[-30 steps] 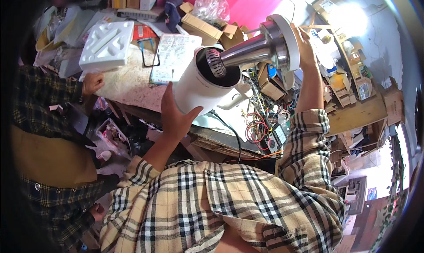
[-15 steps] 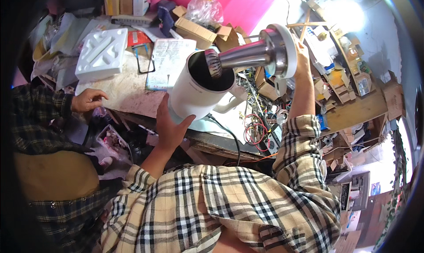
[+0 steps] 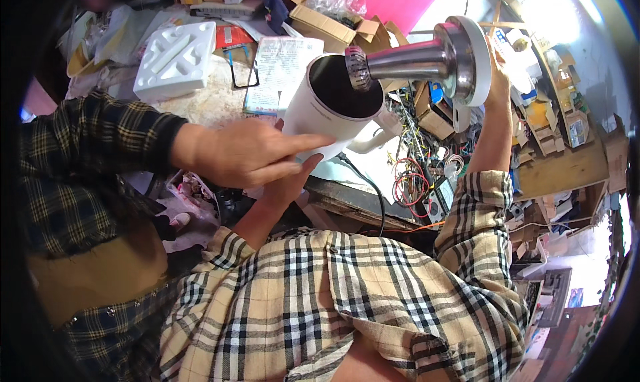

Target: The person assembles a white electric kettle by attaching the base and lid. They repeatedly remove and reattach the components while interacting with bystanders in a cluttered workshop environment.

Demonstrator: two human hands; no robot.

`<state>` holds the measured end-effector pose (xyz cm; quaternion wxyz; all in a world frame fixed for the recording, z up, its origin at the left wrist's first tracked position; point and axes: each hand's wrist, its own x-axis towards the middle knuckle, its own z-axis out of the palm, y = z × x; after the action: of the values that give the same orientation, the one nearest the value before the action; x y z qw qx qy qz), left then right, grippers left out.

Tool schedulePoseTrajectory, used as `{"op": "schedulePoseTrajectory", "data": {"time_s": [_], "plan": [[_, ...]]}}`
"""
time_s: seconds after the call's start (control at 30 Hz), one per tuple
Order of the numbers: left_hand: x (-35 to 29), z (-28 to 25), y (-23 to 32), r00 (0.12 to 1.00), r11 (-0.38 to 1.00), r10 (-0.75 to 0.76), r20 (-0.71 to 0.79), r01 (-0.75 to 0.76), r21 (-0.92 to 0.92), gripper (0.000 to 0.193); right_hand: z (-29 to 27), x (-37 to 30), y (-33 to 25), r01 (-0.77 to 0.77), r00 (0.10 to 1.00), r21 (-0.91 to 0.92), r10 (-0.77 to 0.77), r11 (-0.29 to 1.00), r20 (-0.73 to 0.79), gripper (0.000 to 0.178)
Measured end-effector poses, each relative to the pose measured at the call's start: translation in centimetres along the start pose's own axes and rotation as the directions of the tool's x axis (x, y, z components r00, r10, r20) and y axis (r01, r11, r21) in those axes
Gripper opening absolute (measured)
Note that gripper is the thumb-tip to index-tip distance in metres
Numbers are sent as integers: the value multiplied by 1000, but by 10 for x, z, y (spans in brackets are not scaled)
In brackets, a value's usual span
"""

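My left hand (image 3: 285,190) is wrapped round the lower side of a white jug (image 3: 319,125) with a dark inside and a side handle; the other person's hand partly hides my fingers. Up at the right, my right hand (image 3: 499,72) grips the white-rimmed top of a soymilk maker head (image 3: 417,61). Its steel body lies almost level, and the slotted guard at its tip is over the jug's mouth. From the left, a co-worker's hand (image 3: 243,154) reaches across in front of the jug, index finger stretched toward its side.
A white foam tray (image 3: 177,61) and a printed sheet (image 3: 283,72) lie on the worktable. Right of the jug are tangled wires (image 3: 412,189) and a meter-like box (image 3: 440,199). A black cable (image 3: 370,185) hangs over the table edge. Cardboard boxes (image 3: 323,29) stand behind.
The co-worker's hand has come from the table's left edge to the jug and now points. The whole view has shifted; my hands keep their holds on the jug and the head.
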<state>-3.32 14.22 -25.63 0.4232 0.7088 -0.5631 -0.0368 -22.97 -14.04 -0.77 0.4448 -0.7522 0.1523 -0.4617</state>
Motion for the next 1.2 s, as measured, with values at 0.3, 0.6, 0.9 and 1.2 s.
{"op": "schedulePoseTrajectory", "data": {"time_s": [0.3, 0.6, 0.9, 1.2], "plan": [[92, -53, 96, 731, 857, 308, 609, -491, 156, 66, -15, 19, 43, -20, 991, -110, 5, 994, -136, 42], [96, -24, 87, 765, 845, 249, 594, -471, 253, 69, -16, 26, 46, 1, 998, -63, -5, 998, -56, 34], [76, -7, 70, 908, 894, 308, 285, -379, 241, 69, -9, 23, 49, 89, 987, -167, -109, 982, -116, 29], [-18, 26, 23, 893, 996, 9, -450, 31, 81, 69, -12, 26, 75, 263, 944, -435, -322, 861, -66, 35]]}}
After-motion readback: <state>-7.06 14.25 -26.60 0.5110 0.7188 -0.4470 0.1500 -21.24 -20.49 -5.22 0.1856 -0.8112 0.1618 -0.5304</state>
